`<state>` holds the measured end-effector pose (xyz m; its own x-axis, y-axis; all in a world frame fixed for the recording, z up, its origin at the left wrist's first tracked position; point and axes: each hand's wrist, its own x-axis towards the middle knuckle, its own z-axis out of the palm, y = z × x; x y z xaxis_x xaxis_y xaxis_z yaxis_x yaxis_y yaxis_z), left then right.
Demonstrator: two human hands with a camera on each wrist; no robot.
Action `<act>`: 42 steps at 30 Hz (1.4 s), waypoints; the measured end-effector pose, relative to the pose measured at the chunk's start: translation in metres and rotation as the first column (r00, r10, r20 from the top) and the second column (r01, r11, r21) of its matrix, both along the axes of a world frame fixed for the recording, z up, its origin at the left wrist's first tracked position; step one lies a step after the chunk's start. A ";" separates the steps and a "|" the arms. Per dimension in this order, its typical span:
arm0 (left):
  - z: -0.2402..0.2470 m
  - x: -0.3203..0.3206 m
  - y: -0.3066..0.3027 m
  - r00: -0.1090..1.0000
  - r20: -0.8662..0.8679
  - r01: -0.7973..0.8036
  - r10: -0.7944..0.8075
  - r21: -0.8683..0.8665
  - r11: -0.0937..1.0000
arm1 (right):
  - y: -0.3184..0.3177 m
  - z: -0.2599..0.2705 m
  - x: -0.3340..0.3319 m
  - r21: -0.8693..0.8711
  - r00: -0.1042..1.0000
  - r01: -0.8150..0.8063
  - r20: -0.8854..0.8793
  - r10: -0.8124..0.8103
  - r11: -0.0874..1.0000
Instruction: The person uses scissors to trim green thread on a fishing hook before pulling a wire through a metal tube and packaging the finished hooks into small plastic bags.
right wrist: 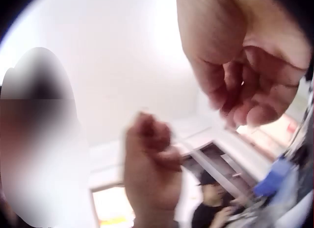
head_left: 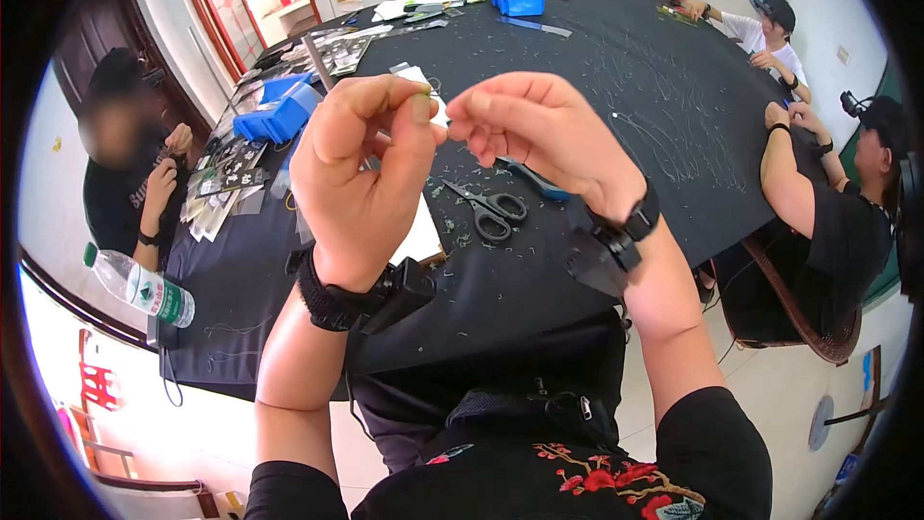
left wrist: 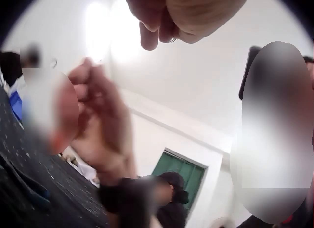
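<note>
My left hand [head_left: 361, 173] is raised over the near side of the table, and its thumb and forefinger pinch a tiny green piece [head_left: 425, 91]. Close by on the right, my right hand [head_left: 549, 130] holds thumb and forefinger tips together at a tiny dark bit [head_left: 449, 122]; I cannot tell what it is. The two sets of fingertips almost meet. In the left wrist view the right hand [left wrist: 100, 120] is blurred. Below the hands, black-handled scissors [head_left: 491, 210] lie on the black tablecloth [head_left: 385, 337]. A blue-handled tool [head_left: 541, 181] is partly hidden behind the right hand.
Green clippings surround the scissors, and thin threads [head_left: 664, 130] spread across the right side. A white pad [head_left: 421, 236] lies behind the left wrist. Blue bins [head_left: 279, 111], printed cards [head_left: 226, 178] and a water bottle [head_left: 140, 287] are on the left. Other people sit round the table.
</note>
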<state>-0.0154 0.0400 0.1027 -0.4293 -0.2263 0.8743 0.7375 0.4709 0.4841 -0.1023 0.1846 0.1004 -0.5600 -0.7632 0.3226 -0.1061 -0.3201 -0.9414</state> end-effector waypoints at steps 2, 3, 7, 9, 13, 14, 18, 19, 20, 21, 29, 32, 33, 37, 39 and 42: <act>-0.004 0.000 -0.004 0.990 -0.057 -0.135 0.130 -0.095 0.986 | 0.000 0.012 0.018 -0.160 0.990 -0.042 0.123 0.062 0.986; -0.006 0.000 -0.005 0.978 -0.118 -0.186 0.170 -0.141 0.972 | 0.000 0.016 0.024 -0.171 0.989 -0.048 0.131 0.071 0.984; -0.008 0.008 -0.007 0.940 -0.231 -0.300 0.251 -0.209 0.931 | -0.006 0.018 0.036 -0.132 0.984 -0.045 0.165 0.067 0.990; -0.010 0.011 -0.010 0.924 -0.272 -0.335 0.268 -0.239 0.912 | -0.011 0.018 0.040 -0.106 0.982 -0.027 0.181 0.046 0.994; -0.014 0.018 -0.015 0.924 -0.277 -0.330 0.263 -0.235 0.914 | -0.020 0.016 0.045 -0.110 0.971 -0.051 0.226 0.075 0.993; -0.015 0.019 -0.016 0.922 -0.280 -0.333 0.267 -0.223 0.916 | -0.022 0.017 0.046 -0.093 0.967 -0.070 0.240 0.091 0.993; -0.016 0.022 -0.019 0.940 -0.223 -0.300 0.258 -0.183 0.936 | -0.033 0.017 0.049 -0.108 0.942 -0.101 0.309 0.130 0.989; -0.016 0.022 -0.020 0.955 -0.176 -0.265 0.239 -0.148 0.953 | -0.036 0.020 0.049 -0.098 0.961 -0.056 0.265 0.081 0.994; -0.016 0.021 -0.021 0.955 -0.179 -0.264 0.237 -0.142 0.954 | -0.039 0.024 0.048 -0.092 0.975 -0.010 0.219 0.030 0.996; -0.016 0.020 -0.021 0.991 -0.056 -0.122 0.121 -0.017 0.992 | -0.042 0.028 0.045 -0.088 0.977 -0.008 0.214 0.027 0.996; -0.025 0.029 -0.019 0.819 -0.064 0.536 -0.570 0.437 0.722 | -0.060 0.080 0.021 0.052 0.858 0.261 -0.471 -0.207 0.964; -0.021 0.038 -0.021 0.713 -0.220 0.638 -0.666 0.598 0.486 | -0.061 0.097 0.013 0.119 0.804 0.312 -0.562 -0.194 0.943; -0.025 0.038 -0.032 0.677 -0.170 0.673 -0.716 0.536 0.510 | -0.062 0.104 0.014 0.176 0.784 0.361 -0.588 -0.197 0.916; -0.032 0.040 -0.029 0.711 -0.110 0.567 -0.694 0.673 0.475 | -0.071 0.108 0.015 0.227 0.705 0.408 -0.693 -0.147 0.884; -0.039 0.036 -0.028 0.733 -0.068 0.535 -0.677 0.672 0.512 | -0.075 0.108 0.016 0.256 0.709 0.403 -0.695 -0.122 0.879; -0.042 0.035 -0.021 0.745 -0.032 0.468 -0.666 0.737 0.487 | -0.080 0.112 0.022 0.290 0.657 0.461 -0.747 -0.103 0.838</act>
